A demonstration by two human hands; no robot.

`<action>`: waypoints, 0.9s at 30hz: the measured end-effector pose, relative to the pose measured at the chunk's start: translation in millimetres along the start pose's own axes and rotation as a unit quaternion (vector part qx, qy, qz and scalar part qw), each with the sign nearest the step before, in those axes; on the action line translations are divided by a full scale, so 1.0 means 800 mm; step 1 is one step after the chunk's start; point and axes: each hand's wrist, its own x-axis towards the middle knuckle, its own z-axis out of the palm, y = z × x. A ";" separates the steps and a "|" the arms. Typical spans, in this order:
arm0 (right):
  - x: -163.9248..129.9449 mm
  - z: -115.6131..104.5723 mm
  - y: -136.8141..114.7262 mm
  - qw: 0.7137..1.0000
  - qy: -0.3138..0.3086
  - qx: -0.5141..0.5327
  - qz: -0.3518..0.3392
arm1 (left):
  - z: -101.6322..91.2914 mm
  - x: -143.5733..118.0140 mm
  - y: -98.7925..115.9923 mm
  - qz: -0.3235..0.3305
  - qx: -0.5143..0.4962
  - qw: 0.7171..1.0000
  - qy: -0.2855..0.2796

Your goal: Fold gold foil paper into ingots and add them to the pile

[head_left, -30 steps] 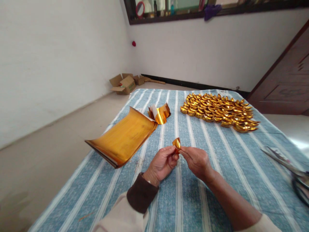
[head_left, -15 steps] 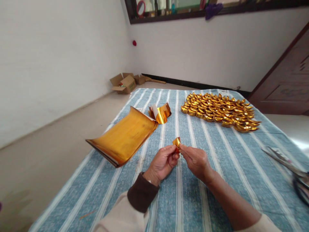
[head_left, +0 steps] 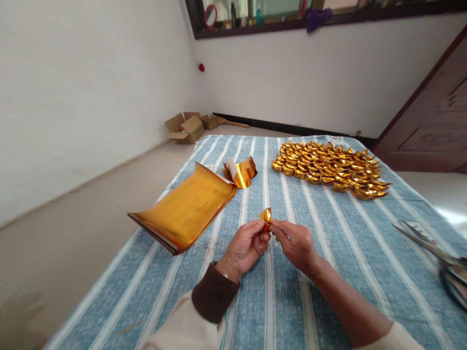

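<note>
Both hands meet above the middle of the bench (head_left: 328, 272), which is covered by a blue cloth with white stripes. The left hand (head_left: 243, 247) and the right hand (head_left: 296, 244) each pinch with closed fingertips a small folded piece of gold foil paper (head_left: 266, 216), held up between them just above the cloth. To the left lies a curled stack of gold foil sheets (head_left: 186, 208), with a small loose curl of gold foil (head_left: 241, 172) beside its far end. Farther back on the right sits a wide cluster of folded gold paper ingots (head_left: 330, 167). Dark-handled scissors (head_left: 443, 265) lie at the right edge.
</note>
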 end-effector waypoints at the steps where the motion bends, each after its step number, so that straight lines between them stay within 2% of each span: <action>1: 0.000 0.000 0.000 1.000 0.002 0.006 0.005 | 0.000 0.000 0.000 -0.002 -0.001 1.000 0.002; 8: -0.001 0.000 0.002 1.000 0.003 0.017 0.016 | 0.000 -0.003 0.004 -0.014 -0.006 1.000 0.015; 15: -0.002 -0.001 0.003 1.000 0.000 0.012 0.008 | 0.003 -0.003 0.014 -0.049 -0.065 0.996 0.046; 19: -0.003 0.000 0.004 1.000 -0.011 -0.004 0.011 | 0.002 -0.001 0.016 -0.039 -0.071 0.995 0.063; 27: -0.001 0.001 -0.001 1.000 0.011 0.020 0.012 | 0.000 0.000 0.010 -0.007 -0.054 0.996 0.069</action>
